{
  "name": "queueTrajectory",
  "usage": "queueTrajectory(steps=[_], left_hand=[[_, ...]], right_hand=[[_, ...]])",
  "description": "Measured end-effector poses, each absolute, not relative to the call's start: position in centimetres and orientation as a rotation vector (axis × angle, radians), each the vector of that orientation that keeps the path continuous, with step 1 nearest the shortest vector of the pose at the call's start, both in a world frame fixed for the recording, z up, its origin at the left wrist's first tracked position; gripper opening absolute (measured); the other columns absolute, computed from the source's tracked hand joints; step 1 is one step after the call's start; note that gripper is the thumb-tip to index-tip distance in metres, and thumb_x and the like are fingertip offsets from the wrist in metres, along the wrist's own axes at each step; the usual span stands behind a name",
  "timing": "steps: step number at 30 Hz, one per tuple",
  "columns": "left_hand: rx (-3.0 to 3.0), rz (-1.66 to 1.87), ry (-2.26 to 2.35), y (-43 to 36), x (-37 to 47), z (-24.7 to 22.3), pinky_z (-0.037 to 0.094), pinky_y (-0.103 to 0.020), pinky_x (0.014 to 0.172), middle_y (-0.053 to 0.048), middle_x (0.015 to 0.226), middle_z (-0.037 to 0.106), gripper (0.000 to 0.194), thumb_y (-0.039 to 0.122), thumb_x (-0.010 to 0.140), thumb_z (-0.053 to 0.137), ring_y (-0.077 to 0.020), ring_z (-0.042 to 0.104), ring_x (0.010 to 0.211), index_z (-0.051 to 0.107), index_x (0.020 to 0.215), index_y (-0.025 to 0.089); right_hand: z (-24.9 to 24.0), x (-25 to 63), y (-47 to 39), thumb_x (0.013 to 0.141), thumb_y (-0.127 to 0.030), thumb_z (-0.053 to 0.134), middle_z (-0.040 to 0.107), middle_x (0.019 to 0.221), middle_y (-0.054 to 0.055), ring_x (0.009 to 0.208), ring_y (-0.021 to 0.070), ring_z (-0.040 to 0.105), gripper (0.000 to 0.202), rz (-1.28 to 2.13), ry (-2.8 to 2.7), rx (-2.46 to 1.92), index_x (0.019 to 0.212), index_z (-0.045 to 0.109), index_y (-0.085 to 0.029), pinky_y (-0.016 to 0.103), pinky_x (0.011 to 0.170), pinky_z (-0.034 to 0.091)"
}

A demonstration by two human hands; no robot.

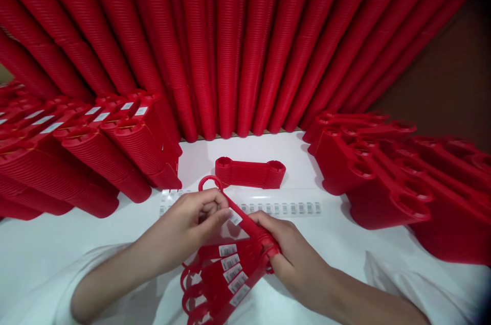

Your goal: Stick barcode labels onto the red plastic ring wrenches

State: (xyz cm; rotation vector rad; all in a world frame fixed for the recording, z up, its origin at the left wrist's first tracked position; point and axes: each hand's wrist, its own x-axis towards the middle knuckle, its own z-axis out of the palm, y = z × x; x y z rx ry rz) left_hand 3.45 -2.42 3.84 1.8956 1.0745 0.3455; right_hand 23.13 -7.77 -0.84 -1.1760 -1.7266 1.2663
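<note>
Red plastic handles (230,269), fanned at lower centre, look light, stiff and slippery; we pinch the top one's ring end in our left hand (195,212) while our right hand (284,248) clamps the far ends together.

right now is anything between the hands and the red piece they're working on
Nothing visible. The left hand is already on the top red piece, fingers by its white label, and the right hand grips the fanned stack at its far end. The barcode strip lies behind them.
</note>
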Motion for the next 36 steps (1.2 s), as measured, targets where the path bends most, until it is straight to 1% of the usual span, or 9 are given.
queueTrajectory(steps=[5, 9, 17, 19, 22, 26, 29, 32, 36], left_hand=[[1.771, 0.375, 1.057, -2.6, 4.3, 3.1, 0.024, -0.018, 0.043, 0.009, 0.051, 0.034, 0.031, 0.045, 0.09, 0.043, -0.0064, 0.029, 0.045, 0.05, 0.076, 0.018], [1.751, 0.376, 1.06, -2.6, 4.3, 3.3, 0.021, -0.018, 0.041, 0.009, 0.05, 0.033, 0.03, 0.044, 0.09, 0.044, -0.0062, 0.028, 0.044, 0.049, 0.075, 0.018], [1.794, 0.383, 1.091, -2.7, 4.5, 3.1, 0.023, -0.019, 0.042, 0.009, 0.049, 0.032, 0.027, 0.041, 0.09, 0.044, -0.0071, 0.029, 0.044, 0.05, 0.076, 0.018], [1.905, 0.385, 1.108, -2.8, 4.5, 2.9, 0.026, -0.019, 0.044, 0.008, 0.049, 0.033, 0.027, 0.04, 0.091, 0.042, -0.0078, 0.031, 0.045, 0.051, 0.076, 0.019], [2.222, 0.386, 1.213, -3.4, 4.6, 2.3, 0.03, -0.021, 0.048, 0.006, 0.051, 0.04, 0.028, 0.04, 0.092, 0.041, -0.0095, 0.037, 0.047, 0.052, 0.075, 0.019], [2.789, 0.439, 1.358, -4.1, 4.9, 1.9, 0.034, -0.025, 0.051, -0.001, 0.065, 0.051, 0.036, 0.047, 0.091, 0.04, -0.0153, 0.047, 0.058, 0.052, 0.073, 0.019], [3.013, 0.535, 1.455, -3.6, 4.8, 2.2, 0.039, -0.028, 0.056, -0.006, 0.08, 0.054, 0.042, 0.054, 0.09, 0.036, -0.0194, 0.051, 0.069, 0.056, 0.086, 0.017], [3.055, 0.526, 1.564, -2.4, 4.2, 2.5, 0.043, -0.031, 0.064, -0.011, 0.092, 0.056, 0.045, 0.052, 0.091, 0.036, -0.0226, 0.052, 0.079, 0.056, 0.107, 0.015], [2.923, 0.415, 1.524, -1.3, 3.1, 2.7, 0.044, -0.03, 0.065, -0.008, 0.085, 0.059, 0.039, 0.042, 0.095, 0.03, -0.0204, 0.055, 0.077, 0.054, 0.112, 0.016]], right_hand=[[-0.6, 23.1, -8.0, 0.07, -0.005, 0.037, 0.061, 0.076, 0.002, 0.068, 0.0162, 0.054, 0.03, 1.227, -1.742, -1.143, 0.09, 0.056, -0.017, 0.027, 0.062, 0.04], [-0.4, 23.2, -8.1, 0.071, -0.005, 0.038, 0.059, 0.072, 0.001, 0.069, 0.0164, 0.054, 0.029, 1.228, -1.746, -1.148, 0.09, 0.056, -0.017, 0.027, 0.062, 0.04], [-0.4, 23.1, -8.1, 0.068, -0.004, 0.038, 0.061, 0.078, 0.002, 0.069, 0.0156, 0.056, 0.03, 1.244, -1.745, -1.152, 0.089, 0.055, -0.018, 0.027, 0.062, 0.041], [-0.4, 23.1, -8.1, 0.069, -0.004, 0.038, 0.062, 0.081, 0.002, 0.071, 0.0161, 0.057, 0.033, 1.248, -1.739, -1.14, 0.092, 0.056, -0.018, 0.027, 0.063, 0.042], [-0.4, 23.1, -8.2, 0.069, -0.004, 0.038, 0.064, 0.086, 0.003, 0.076, 0.0174, 0.058, 0.036, 1.256, -1.733, -1.108, 0.096, 0.057, -0.018, 0.029, 0.068, 0.044], [-0.3, 23.1, -8.4, 0.066, -0.004, 0.038, 0.065, 0.088, 0.004, 0.079, 0.0185, 0.058, 0.039, 1.267, -1.744, -1.081, 0.097, 0.058, -0.018, 0.031, 0.072, 0.045], [-0.2, 23.1, -8.4, 0.068, -0.004, 0.038, 0.064, 0.087, 0.004, 0.077, 0.018, 0.058, 0.038, 1.266, -1.735, -1.08, 0.096, 0.058, -0.018, 0.03, 0.07, 0.045], [-0.1, 23.1, -8.3, 0.068, -0.005, 0.038, 0.064, 0.085, 0.003, 0.075, 0.0173, 0.058, 0.037, 1.27, -1.721, -1.079, 0.097, 0.058, -0.018, 0.029, 0.068, 0.045], [-0.5, 23.1, -8.2, 0.07, -0.005, 0.039, 0.061, 0.075, 0.001, 0.064, 0.0145, 0.053, 0.032, 1.283, -1.698, -1.142, 0.092, 0.058, -0.018, 0.026, 0.058, 0.041]])
